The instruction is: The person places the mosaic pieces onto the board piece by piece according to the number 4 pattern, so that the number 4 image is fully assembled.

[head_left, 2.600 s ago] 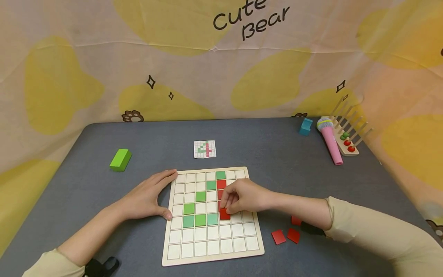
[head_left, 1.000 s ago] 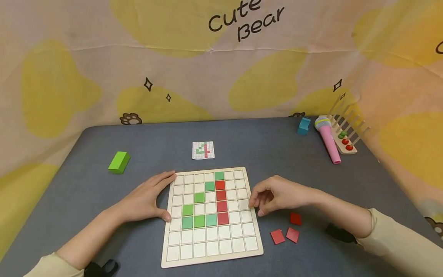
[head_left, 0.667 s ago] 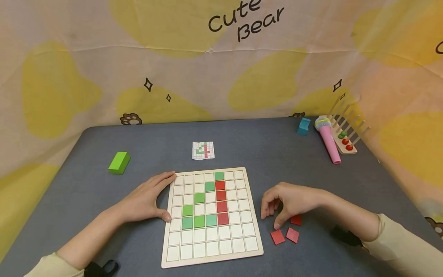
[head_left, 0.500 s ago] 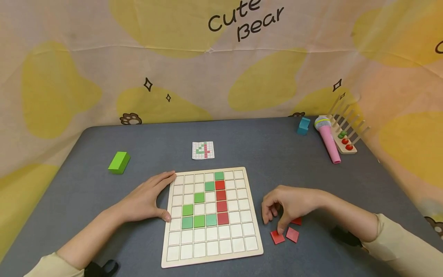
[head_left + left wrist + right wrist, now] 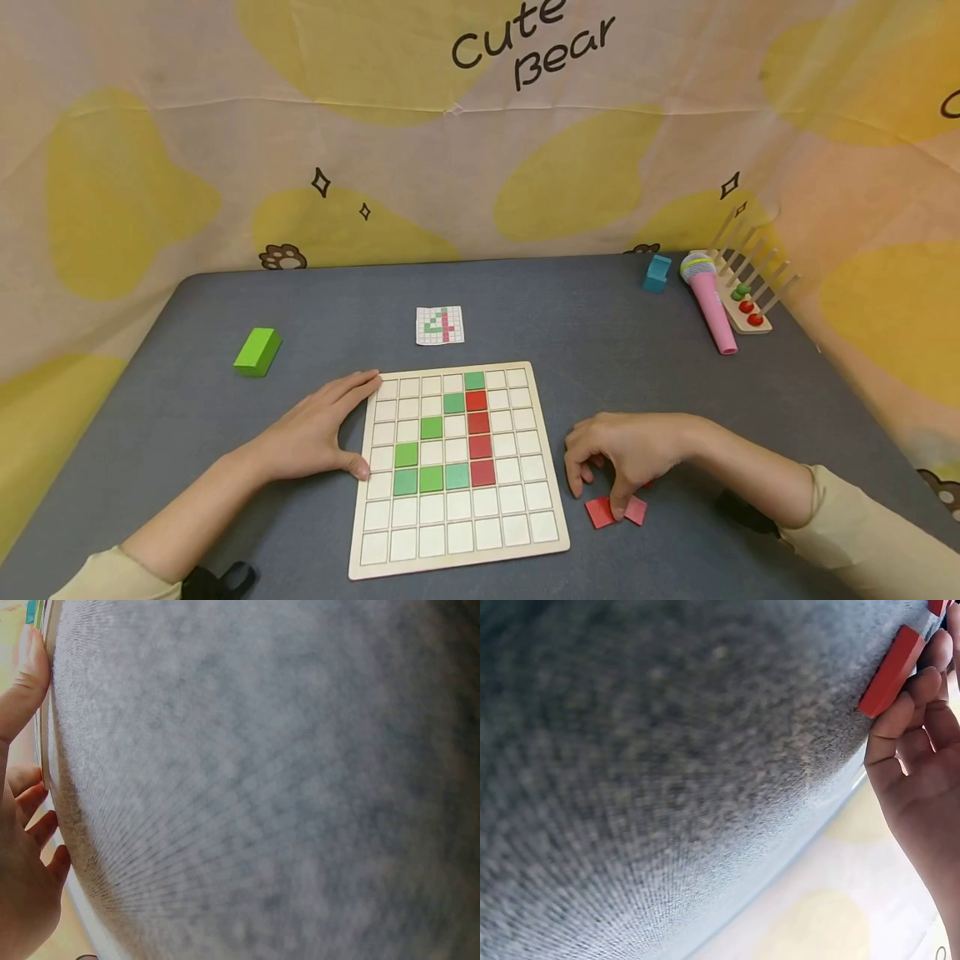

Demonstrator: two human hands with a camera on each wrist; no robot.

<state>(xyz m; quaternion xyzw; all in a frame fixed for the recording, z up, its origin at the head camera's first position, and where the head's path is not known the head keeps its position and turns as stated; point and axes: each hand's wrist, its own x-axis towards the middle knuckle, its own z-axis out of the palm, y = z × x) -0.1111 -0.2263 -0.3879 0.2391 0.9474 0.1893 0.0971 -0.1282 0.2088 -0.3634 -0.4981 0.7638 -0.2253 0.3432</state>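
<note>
A wooden grid board lies on the table, its cells partly filled with green tiles and a column of red tiles. Along its left edge rests my left hand, thumb and fingers spread. To the right of the board my right hand reaches down with bent fingers over several loose red tiles. Its thumb tip touches down between the left red tile and the pinkish-red tile, apart from the fingertips. A third tile is mostly hidden under the hand. In the right wrist view a red tile is beside the fingers.
A small pattern card lies beyond the board. A green block sits at left. At the back right are a blue block, a pink toy microphone and a pegged board. A patterned cloth hangs behind the table.
My right hand has set a red tile into the column, let go, and moved right and down to the loose red tiles. My left hand has stayed at the board's edge.
</note>
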